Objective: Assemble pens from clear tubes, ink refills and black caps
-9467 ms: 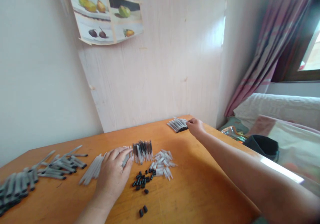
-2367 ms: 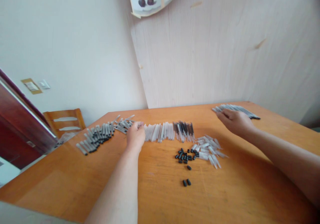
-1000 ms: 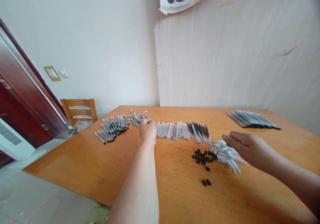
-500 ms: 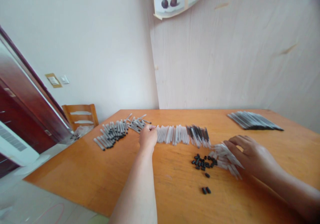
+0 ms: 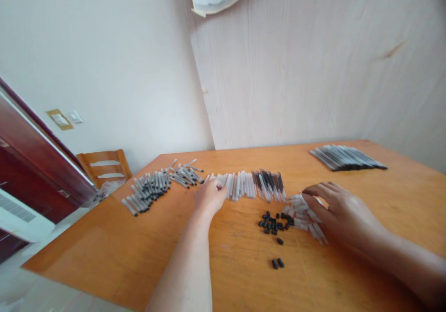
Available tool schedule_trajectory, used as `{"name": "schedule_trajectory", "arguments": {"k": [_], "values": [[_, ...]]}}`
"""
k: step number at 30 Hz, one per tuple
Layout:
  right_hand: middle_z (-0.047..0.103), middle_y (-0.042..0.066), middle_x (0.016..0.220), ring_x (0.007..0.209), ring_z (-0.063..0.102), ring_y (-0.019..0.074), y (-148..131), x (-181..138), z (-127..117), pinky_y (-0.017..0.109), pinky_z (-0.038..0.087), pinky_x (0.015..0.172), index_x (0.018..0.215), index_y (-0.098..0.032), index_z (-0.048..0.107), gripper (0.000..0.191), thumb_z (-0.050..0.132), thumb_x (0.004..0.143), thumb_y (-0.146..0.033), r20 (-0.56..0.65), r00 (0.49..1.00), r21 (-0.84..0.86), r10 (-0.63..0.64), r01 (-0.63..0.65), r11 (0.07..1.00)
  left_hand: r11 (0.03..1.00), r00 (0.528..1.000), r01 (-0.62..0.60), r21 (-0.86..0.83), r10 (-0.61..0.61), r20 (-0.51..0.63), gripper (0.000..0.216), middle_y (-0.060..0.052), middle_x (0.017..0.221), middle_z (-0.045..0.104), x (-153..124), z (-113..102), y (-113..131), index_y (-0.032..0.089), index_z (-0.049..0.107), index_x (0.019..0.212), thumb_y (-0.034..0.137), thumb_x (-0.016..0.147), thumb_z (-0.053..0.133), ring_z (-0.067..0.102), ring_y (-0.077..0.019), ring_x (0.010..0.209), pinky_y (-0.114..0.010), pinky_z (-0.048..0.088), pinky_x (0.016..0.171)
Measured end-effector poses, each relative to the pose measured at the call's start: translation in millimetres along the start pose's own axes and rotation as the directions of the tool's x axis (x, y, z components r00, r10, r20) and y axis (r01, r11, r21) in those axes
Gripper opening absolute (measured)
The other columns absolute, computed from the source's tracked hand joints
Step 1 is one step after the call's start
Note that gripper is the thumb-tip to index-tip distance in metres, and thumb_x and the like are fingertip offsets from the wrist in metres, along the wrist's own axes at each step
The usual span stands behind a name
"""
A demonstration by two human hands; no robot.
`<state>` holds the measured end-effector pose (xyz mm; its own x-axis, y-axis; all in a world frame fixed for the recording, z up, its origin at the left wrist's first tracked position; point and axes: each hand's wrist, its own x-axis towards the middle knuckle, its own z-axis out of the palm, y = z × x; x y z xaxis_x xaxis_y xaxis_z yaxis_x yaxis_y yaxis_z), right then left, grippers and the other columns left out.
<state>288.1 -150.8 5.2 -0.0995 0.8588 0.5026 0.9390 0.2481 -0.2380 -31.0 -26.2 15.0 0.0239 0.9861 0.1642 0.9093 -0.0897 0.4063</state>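
Wooden table (image 5: 223,275) against pale wall. Left hand (image 5: 210,197) mid-frame, fingers curled at the row of clear tubes (image 5: 240,185); grip unclear. Right hand (image 5: 343,212) lower right, fingers spread flat on loose clear tips (image 5: 301,210), beside black caps (image 5: 273,222).

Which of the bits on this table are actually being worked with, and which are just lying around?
In use:
left hand at row of clear plastic pen tubes
right hand on heap of clear pen caps

Lying about:
small black end plugs
grey pen pile
far dark bundle
wooden chair
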Motion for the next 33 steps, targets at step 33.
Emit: {"name": "schedule_trajectory", "arguments": {"k": [33], "values": [[0.069, 0.007, 0.092, 0.088, 0.062, 0.0224, -9, 3, -4, 0.036, 0.048, 0.077, 0.096, -0.022, 0.066, 0.023, 0.045, 0.093, -0.032, 0.013, 1.000, 0.096, -0.024, 0.022, 0.995, 0.980, 0.995, 0.054, 0.194, -0.068, 0.068, 0.025, -0.012, 0.092, 0.073, -7, -4, 16, 0.026, 0.070, 0.084, 0.042, 0.076, 0.054, 0.064, -0.0347, 0.098, -0.045, 0.042, 0.083]]}}
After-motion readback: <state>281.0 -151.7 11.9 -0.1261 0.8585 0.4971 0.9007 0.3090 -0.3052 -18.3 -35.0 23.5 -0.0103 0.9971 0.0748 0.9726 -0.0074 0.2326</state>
